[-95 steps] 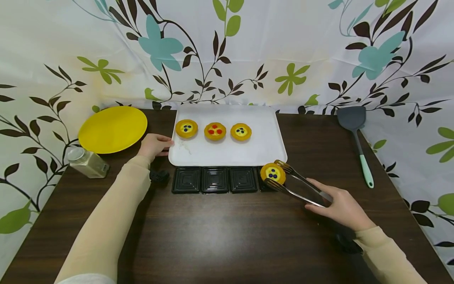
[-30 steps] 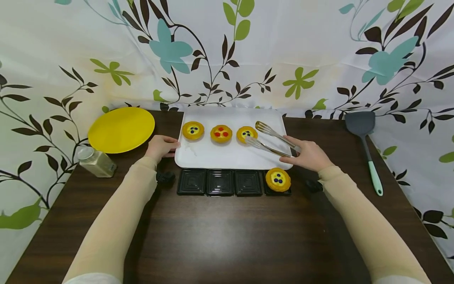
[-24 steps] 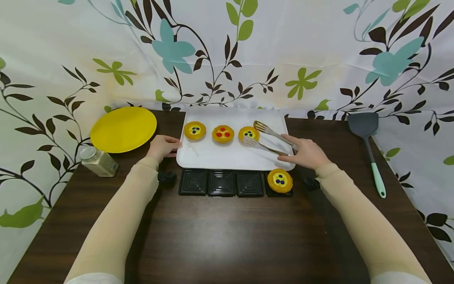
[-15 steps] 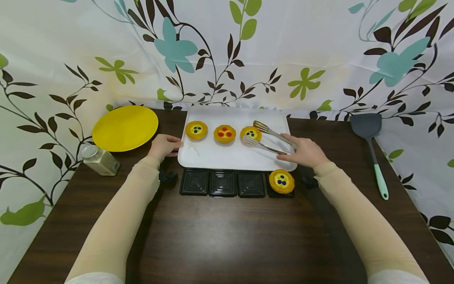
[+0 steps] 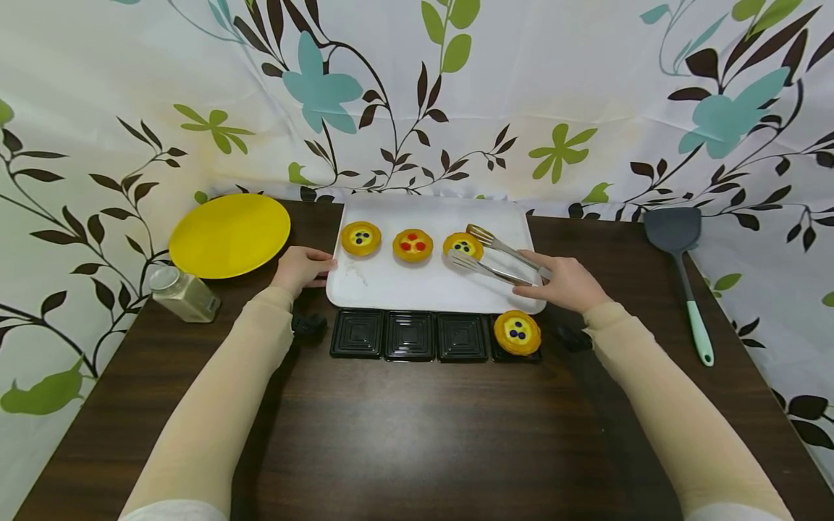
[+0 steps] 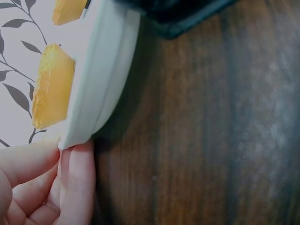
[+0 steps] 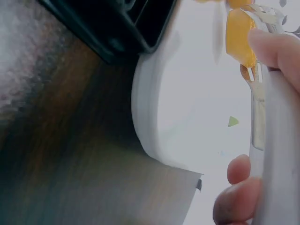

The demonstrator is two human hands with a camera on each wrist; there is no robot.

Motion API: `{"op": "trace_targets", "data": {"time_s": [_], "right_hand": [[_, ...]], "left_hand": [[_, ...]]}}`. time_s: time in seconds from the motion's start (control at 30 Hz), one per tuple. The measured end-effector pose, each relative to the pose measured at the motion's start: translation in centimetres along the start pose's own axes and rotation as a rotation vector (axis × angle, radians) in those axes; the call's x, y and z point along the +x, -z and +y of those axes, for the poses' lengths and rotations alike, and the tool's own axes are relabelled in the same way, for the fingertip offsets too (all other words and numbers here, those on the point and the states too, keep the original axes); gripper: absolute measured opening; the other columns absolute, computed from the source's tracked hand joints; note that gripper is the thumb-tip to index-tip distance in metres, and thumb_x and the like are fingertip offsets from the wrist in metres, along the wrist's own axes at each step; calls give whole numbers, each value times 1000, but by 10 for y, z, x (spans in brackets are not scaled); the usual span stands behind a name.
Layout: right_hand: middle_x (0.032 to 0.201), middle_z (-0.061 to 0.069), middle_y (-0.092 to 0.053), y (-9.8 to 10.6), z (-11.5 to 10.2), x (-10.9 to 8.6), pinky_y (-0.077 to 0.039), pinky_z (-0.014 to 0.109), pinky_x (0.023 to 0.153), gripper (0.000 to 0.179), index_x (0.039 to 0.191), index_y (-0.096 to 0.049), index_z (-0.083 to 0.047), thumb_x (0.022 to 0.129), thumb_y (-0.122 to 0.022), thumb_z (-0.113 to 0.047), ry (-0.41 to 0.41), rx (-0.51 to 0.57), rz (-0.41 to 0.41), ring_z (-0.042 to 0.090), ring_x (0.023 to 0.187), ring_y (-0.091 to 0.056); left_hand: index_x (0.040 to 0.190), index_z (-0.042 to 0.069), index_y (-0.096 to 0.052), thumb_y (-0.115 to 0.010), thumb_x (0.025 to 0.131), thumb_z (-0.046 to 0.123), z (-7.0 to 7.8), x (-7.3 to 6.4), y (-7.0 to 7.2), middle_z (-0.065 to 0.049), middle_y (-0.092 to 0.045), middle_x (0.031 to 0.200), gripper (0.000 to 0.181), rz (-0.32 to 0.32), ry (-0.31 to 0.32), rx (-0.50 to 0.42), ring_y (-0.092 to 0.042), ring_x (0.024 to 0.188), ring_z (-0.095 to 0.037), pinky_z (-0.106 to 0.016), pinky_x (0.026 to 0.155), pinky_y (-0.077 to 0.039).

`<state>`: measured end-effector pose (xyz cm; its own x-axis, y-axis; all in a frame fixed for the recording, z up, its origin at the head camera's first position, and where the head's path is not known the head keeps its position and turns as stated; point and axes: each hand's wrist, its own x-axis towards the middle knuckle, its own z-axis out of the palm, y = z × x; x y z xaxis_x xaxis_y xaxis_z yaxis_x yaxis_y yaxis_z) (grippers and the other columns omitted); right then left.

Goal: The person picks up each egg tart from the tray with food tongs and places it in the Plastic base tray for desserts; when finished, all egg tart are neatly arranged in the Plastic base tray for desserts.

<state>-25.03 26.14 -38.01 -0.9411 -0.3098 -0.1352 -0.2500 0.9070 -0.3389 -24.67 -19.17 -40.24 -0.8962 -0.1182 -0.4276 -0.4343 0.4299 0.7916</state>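
Observation:
My left hand (image 5: 298, 269) pinches the left rim of a white tray (image 5: 391, 291), thumb above and fingers below in the left wrist view. Three egg tarts lie in a row on it: a blueberry-dotted one (image 5: 361, 239) at left, a red-topped one (image 5: 413, 246) in the middle, another blueberry-dotted one (image 5: 463, 247) at right. My right hand (image 5: 565, 282) holds metal tongs (image 5: 511, 252), whose spread ends stand on either side of the right tart, also seen in the right wrist view. A blueberry-dotted tart (image 5: 517, 333) sits in the rightmost compartment of a black plastic container (image 5: 410, 336).
A yellow plate (image 5: 228, 235) and a tilted glass shaker jar (image 5: 185, 295) lie at the left. A grey spatula (image 5: 697, 318) with a mint handle lies at the right. Patterned cloth (image 5: 417, 101) hangs behind the dark wooden table (image 5: 404, 434).
The tongs have let go of the tart in the black container's rightmost compartment and moved up-left to the tray's right tart. Lately that tart and the tongs have shifted slightly right.

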Motion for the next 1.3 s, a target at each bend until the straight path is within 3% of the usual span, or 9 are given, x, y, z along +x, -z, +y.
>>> {"op": "trace_targets", "data": {"time_s": [0.07,0.17,0.23,0.33,0.63,0.87,1.17,1.3], "right_hand": [[125,24,-57,2,1,-6,-48,42,76,88,145,-41,-18,75,-69,-63,10,15,10,29,90,-54],[102,17,-63,4,1,-15,-45,35,65,88,145,-41,-19,75,-68,-64,25,21,20,24,76,-53],[86,12,-60,5,1,-21,-42,32,59,88,145,-41,-19,74,-68,-64,27,27,25,21,68,-51],[76,8,-54,5,1,-30,-38,29,55,89,145,-41,-20,74,-68,-65,31,33,30,19,64,-49],[96,13,-61,1,-3,-58,-40,28,55,85,144,-43,-20,74,-71,-60,81,73,29,17,65,-49],[115,13,-63,-1,-9,-78,-47,31,64,85,143,-45,-21,74,-70,-62,97,58,23,20,76,-55],[123,15,-62,-8,-17,-100,-57,44,77,82,141,-48,-20,73,-73,-58,145,54,23,24,93,-62],[119,13,-64,-11,-18,-109,-57,44,78,80,141,-48,-21,73,-76,-54,153,42,17,23,92,-62]], "left_hand": [[130,-3,-54,-58,95,17,0,1,0,-22,-53,129,40,-3,0,-1,-56,114,-32,-32,85,-55],[130,-3,-55,-58,95,17,0,1,0,-22,-53,129,40,-1,2,-4,-57,114,-32,-32,84,-55],[130,-3,-55,-58,95,17,0,0,0,-22,-53,129,40,-3,3,-4,-57,114,-32,-32,84,-55],[130,-3,-54,-58,95,16,1,-1,0,-21,-53,129,40,-6,5,-4,-56,114,-32,-32,84,-55],[130,-2,-55,-58,95,18,0,-1,-1,-21,-53,130,40,-5,13,4,-56,114,-31,-30,83,-56],[131,-2,-54,-57,96,18,1,-2,0,-21,-52,129,41,-10,9,5,-55,115,-31,-31,84,-55],[129,-3,-55,-59,95,18,2,-4,-1,-21,-53,129,41,1,5,-3,-58,112,-29,-30,84,-56],[129,-3,-55,-59,95,18,1,-1,-1,-21,-53,129,41,2,8,0,-57,113,-30,-31,84,-56]]}}
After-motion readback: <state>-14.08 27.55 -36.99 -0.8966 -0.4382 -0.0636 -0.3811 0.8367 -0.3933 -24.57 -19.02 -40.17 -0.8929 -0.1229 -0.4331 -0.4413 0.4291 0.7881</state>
